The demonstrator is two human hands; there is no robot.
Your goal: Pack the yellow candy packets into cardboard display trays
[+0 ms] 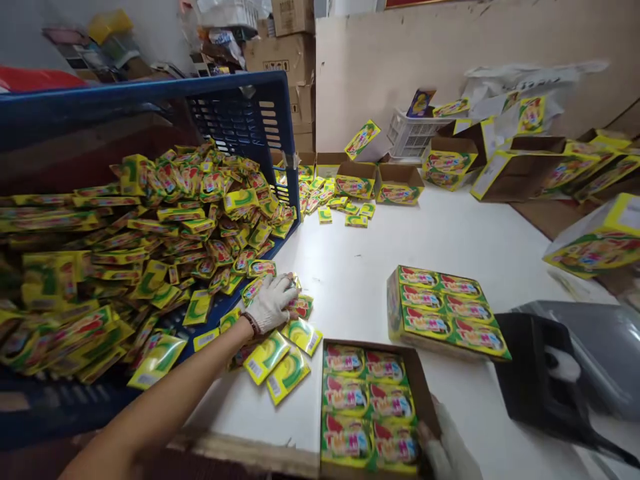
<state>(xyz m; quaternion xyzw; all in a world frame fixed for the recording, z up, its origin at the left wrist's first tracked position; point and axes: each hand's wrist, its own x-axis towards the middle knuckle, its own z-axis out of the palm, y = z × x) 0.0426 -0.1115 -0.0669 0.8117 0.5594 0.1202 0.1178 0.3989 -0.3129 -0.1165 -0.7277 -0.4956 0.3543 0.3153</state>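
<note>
My left hand [273,303], in a white knitted glove with a dark bracelet at the wrist, reaches over small yellow-green packets at the crate's open side. Its fingers curl down round some of them; the fingertips are partly hidden. Loose packets [290,373] lie flat just below this hand. At the bottom edge, my right hand [447,447], gloved with bare fingertips and blurred, grips the right wall of an open brown carton [419,377]. Rows of packets with watermelon pictures [345,397] stand inside that carton.
A tipped blue plastic crate [293,133] heaped with packets fills the left. A block of stacked packets [447,313] sits on the white table [370,253], beside a black tape dispenser [540,373]. Open display cartons [400,183] and a white basket [415,133] line the back.
</note>
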